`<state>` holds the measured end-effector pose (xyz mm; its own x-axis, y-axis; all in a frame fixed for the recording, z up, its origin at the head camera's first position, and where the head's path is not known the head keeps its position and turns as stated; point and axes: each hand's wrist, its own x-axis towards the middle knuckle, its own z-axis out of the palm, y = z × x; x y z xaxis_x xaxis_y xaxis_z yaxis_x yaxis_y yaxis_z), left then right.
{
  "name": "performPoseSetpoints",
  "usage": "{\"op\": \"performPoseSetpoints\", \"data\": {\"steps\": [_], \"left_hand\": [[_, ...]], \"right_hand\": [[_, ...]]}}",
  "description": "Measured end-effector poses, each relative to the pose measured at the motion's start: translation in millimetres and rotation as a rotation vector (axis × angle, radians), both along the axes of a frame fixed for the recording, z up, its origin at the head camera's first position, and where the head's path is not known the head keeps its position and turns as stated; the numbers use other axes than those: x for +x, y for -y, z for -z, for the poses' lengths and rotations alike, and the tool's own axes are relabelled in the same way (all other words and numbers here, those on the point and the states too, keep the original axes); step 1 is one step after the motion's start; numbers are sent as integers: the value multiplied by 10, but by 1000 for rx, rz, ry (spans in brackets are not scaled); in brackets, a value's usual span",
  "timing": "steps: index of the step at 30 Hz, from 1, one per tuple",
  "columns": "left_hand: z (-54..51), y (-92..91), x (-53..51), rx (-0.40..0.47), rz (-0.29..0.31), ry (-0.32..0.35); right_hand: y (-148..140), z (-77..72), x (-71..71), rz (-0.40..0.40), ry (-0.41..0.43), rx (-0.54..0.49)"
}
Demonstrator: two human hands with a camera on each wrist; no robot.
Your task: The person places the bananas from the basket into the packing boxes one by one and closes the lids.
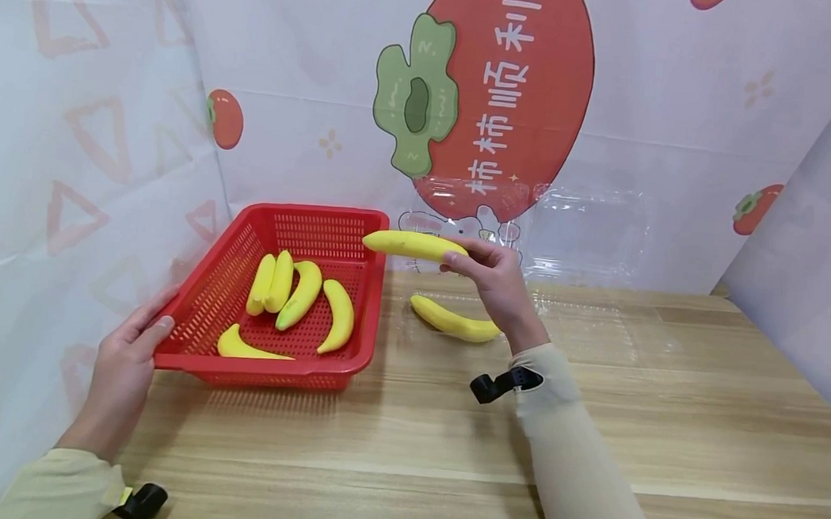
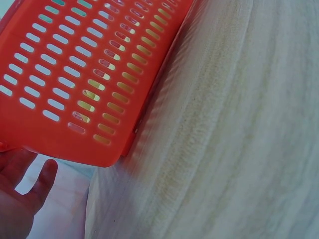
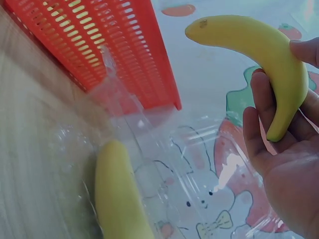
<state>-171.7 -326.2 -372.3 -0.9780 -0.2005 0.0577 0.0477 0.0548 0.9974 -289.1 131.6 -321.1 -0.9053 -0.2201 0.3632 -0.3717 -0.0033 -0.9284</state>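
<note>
My right hand [image 1: 501,285] holds a yellow banana [image 1: 411,245] by one end, between thumb and fingers. The banana is raised, with its free tip near the right rim of a red plastic basket [image 1: 376,313]. In the right wrist view the same banana [image 3: 249,37] curves out over the palm. At the basket's near-left corner my left hand [image 1: 123,361] grips the rim, thumb on top; its other fingers are partly hidden. Several bananas [image 1: 302,296] lie inside the basket. Another banana [image 1: 454,321] lies in a clear plastic container [image 1: 597,334] below my right hand.
The container's transparent lid [image 1: 589,230] stands up at the back, before a printed cloth backdrop [image 1: 314,47]. Cloth walls [image 1: 24,228] enclose the wooden table [image 1: 346,462] at left and right.
</note>
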Motion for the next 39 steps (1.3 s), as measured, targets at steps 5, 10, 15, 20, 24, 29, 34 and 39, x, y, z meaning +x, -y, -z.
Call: {"op": "performPoseSetpoints", "data": {"steps": [5,10,15,20,24,29,34,39], "left_hand": [[-6,-2,4,4,2,1],[-10,-7,6,10,3,5],[-2,-8,14,3,-2,9],[-1,0,7,18,10,-6],[-4,-1,-4,23,13,-8],[-13,-9,-5,13,12,3],[-26,-11,3,-5,10,9],[-28,-15,12,-27,9,13]], "right_hand": [[-106,-33,-2,39,-3,21],[-200,-50,-10,59,-7,7],[-281,-45,-32,76,-12,28],[-366,-39,-31,101,-5,61],[-434,-55,-22,116,-4,55],[-502,-53,-35,134,-7,43],[-521,-46,-45,129,-3,19],[-522,-46,-49,112,-2,24]]}}
